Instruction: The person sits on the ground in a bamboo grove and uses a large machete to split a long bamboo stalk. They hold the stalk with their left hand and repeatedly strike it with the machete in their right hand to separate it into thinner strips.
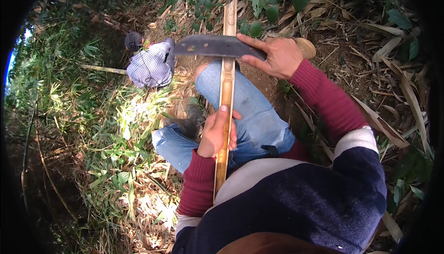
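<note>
A long split bamboo strip (226, 83), its hollow inner side showing, runs from my body over my jeans to the far leaves. My left hand (216, 131) is closed round its nearer part, thumb on top. Across the strip farther out lies the dark blade of a machete (208, 46), its curved tip pointing left. My right hand (277, 56) grips the machete where blade meets handle, with the thumb and a finger stretched along the blade. The pale wooden handle (305, 48) sticks out to the right of that hand.
My bent legs in blue jeans (254, 101) are under the strip. At the far left another person in a checkered shirt (150, 65) and dark cap crouches beside a pole (104, 69). Green plants (120, 180), dry leaves (409, 92) and bare soil surround me.
</note>
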{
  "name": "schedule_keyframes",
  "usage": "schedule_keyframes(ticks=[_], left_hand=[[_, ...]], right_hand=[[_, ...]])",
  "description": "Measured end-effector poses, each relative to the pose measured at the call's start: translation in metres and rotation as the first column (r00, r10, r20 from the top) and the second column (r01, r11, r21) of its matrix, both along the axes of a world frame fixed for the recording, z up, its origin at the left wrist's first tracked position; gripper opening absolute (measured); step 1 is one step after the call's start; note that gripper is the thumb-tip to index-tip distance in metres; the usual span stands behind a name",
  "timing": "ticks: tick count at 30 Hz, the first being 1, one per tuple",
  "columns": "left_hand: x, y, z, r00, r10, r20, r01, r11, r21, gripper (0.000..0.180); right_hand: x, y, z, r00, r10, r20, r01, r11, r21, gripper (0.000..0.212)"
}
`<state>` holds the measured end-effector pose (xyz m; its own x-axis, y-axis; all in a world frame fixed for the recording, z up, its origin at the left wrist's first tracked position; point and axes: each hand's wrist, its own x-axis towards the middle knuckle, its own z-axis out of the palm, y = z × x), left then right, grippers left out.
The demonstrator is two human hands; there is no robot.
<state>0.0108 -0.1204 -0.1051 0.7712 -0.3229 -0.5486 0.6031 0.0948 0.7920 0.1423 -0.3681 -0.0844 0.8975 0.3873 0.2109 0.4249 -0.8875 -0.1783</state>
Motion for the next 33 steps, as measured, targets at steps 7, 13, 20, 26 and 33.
schedule_keyframes(ticks=[7,13,20,26,33], left_hand=[[-0.002,-0.002,0.001,1.0,0.024,0.0,-0.024,1.0,-0.001,0.059],[0.001,-0.003,0.005,1.0,-0.004,0.013,0.003,0.998,0.056,0.06],[0.001,0.0,0.005,1.0,0.017,0.024,-0.019,0.999,0.048,0.064],[-0.002,0.01,0.0,0.997,0.02,0.08,-0.026,0.997,0.078,0.066],[-0.003,0.006,0.001,0.997,0.059,0.049,-0.063,0.995,0.078,0.062]], right_hand=[[0.085,-0.008,0.012,0.991,-0.117,-0.07,0.11,0.99,-0.093,0.074],[0.108,-0.01,0.012,0.98,-0.183,-0.075,0.188,0.981,0.057,0.075],[-0.016,0.024,0.016,0.971,0.187,-0.146,-0.172,0.979,0.112,0.064],[-0.056,0.027,0.008,0.98,0.162,-0.113,-0.154,0.985,0.079,0.065],[-0.011,0.011,0.014,0.991,0.107,-0.081,-0.106,0.994,0.017,0.068]])
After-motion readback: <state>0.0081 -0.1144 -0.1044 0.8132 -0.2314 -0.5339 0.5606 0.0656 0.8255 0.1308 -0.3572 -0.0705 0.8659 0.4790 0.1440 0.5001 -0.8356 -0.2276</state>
